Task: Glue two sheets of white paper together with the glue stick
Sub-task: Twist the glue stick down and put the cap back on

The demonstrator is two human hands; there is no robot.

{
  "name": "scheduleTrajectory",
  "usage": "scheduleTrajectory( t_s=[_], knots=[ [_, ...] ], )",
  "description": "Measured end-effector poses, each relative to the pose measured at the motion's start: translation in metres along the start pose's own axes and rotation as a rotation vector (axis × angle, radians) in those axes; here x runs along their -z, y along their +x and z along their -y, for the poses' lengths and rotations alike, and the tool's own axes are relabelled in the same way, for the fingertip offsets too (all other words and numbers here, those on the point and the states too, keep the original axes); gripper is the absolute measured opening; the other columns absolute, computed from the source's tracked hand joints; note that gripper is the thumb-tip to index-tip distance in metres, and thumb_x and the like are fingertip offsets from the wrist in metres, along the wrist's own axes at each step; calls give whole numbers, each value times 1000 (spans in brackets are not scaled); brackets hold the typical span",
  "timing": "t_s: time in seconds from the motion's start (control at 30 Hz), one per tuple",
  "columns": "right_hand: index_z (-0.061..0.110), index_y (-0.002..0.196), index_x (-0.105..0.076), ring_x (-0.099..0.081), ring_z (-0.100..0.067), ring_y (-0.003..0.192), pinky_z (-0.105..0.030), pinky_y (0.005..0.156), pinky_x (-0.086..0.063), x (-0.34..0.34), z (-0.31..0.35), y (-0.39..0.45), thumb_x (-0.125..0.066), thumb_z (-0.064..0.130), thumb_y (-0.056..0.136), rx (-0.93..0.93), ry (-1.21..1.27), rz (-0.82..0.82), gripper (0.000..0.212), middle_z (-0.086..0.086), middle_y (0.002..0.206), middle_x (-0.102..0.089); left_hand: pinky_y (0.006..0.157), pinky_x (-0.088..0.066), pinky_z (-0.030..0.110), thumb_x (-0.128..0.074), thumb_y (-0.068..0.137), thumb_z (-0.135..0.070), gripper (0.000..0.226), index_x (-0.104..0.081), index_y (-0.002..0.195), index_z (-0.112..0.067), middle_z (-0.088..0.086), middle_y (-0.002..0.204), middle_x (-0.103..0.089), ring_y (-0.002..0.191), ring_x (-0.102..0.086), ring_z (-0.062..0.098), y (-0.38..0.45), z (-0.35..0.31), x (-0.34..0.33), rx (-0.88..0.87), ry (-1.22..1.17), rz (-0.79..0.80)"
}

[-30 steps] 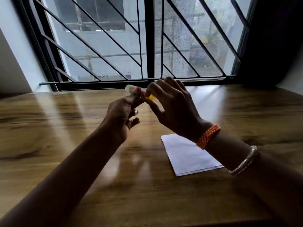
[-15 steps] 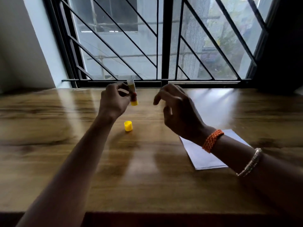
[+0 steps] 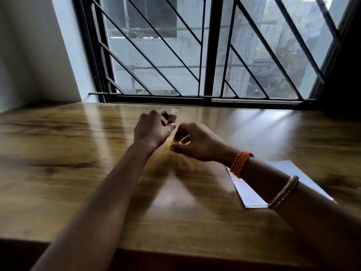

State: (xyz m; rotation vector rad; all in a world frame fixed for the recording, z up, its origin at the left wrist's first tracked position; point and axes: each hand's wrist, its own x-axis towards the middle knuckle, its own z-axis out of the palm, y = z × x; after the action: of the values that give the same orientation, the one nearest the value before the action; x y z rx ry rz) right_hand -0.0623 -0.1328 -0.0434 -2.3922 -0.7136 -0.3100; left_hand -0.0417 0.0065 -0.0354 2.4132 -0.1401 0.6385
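Where left hand (image 3: 151, 131) grips, glue stick (image 3: 173, 116) uncapped, tilted.

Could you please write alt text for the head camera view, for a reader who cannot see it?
Over a glossy wooden table by a barred window, the left hand holds a small white-and-yellow glue stick upright while the right hand pinches something small and yellow at its base. A stack of white paper sheets lies under the right forearm.
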Motion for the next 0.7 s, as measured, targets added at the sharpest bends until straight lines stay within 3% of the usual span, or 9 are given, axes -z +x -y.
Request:
scheduleTrajectory(
  t_s=[0.07, 0.13, 0.23, 0.37, 0.53, 0.7],
  knots=[
    [17, 83, -48, -66, -30, 78, -42, 67, -56, 14, -6, -3, -70, 19, 80, -67, 40, -127, 22, -11, 85, -66, 79, -54, 43, -66, 80, -31, 27, -65, 103, -16, 12, 98, -71, 97, -62, 29, -4, -6, -5, -21, -29, -26],
    [11, 86, -45, -68, -32, 70, -51, 63, -58, 31, -12, -6, -66, 11, 84, -145, 209, -218, 22, -19, 83, -64, 76, -53, 41, -65, 80, -33, 27, -64, 103, -19, 10, 95, -71, 98, -60, 29, -8, -12, -11, -63, -69, -55],
    [6, 93, -53, -62, -20, 62, -41, 54, -61, 53, -18, -9, -69, 17, 85, -209, 294, -311, 21, -20, 82, -62, 70, -41, 31, -63, 81, -32, 27, -65, 105, -21, 6, 92, -70, 100, -53, 27, -14, -23, -18, -205, -60, -116],
    [8, 96, -64, -65, -21, 75, -30, 54, -59, 64, -21, -12, -74, 20, 80, -223, 360, -358, 23, -13, 86, -62, 72, -28, 24, -59, 85, -29, 27, -63, 109, -18, 8, 98, -65, 99, -49, 23, -15, -31, -23, -346, -14, -137],
    [6, 92, -66, -65, -10, 69, -25, 60, -60, 68, -21, -12, -76, 10, 76, -207, 379, -328, 19, -5, 79, -64, 67, -27, 8, -57, 85, -11, 27, -62, 112, -10, 11, 98, -56, 92, -38, 10, -18, -33, -23, -415, -15, -146],
    [6, 85, -68, -67, -14, 68, -25, 61, -61, 77, -25, -16, -75, 0, 74, -201, 438, -237, 15, -7, 77, -66, 67, -28, 7, -59, 83, -3, 25, -63, 108, -5, 14, 97, -58, 90, -38, 11, -21, -36, -24, -461, -8, -140]
  ],
)
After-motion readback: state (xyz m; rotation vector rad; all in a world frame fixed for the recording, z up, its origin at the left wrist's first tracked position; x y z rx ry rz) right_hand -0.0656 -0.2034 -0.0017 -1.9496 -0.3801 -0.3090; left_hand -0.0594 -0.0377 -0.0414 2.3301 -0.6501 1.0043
